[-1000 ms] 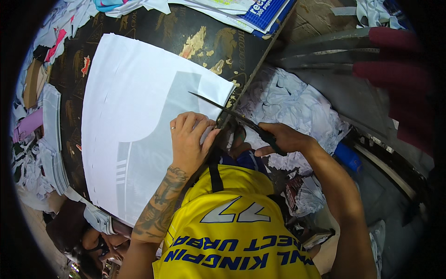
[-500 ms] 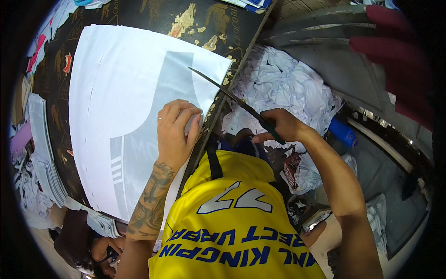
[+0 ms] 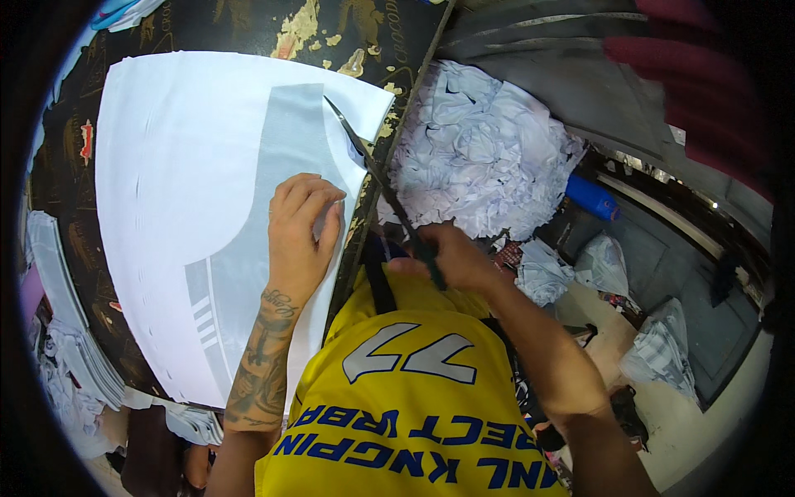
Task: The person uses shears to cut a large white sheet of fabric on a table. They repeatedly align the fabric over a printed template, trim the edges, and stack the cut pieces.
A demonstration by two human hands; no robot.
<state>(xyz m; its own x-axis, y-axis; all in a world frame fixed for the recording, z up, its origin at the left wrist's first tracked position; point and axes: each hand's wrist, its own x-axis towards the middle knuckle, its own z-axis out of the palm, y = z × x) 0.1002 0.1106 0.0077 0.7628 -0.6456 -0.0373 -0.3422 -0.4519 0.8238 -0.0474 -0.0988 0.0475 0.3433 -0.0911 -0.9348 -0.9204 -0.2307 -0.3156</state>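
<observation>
Rests the left hand (image 3: 298, 232) with released fingers on the white-and-grey fabric (image 3: 178, 149) left of centre, presumably steadying it on the desk (image 3: 66, 207), and grasps long dark scissors (image 3: 389, 194) mid-frame in the right hand (image 3: 454, 255), with fingers beyond the desk edge, likely for clearance.

White cloth (image 3: 219, 195) with a striped grey shape lies spread out — dark scissors (image 3: 387, 190) slant across its right edge.

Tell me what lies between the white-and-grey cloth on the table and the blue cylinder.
The head view shows, beyond the cloth, the table's worn edge, then a heap of crumpled white fabric reaching toward the blue cylinder.
</observation>
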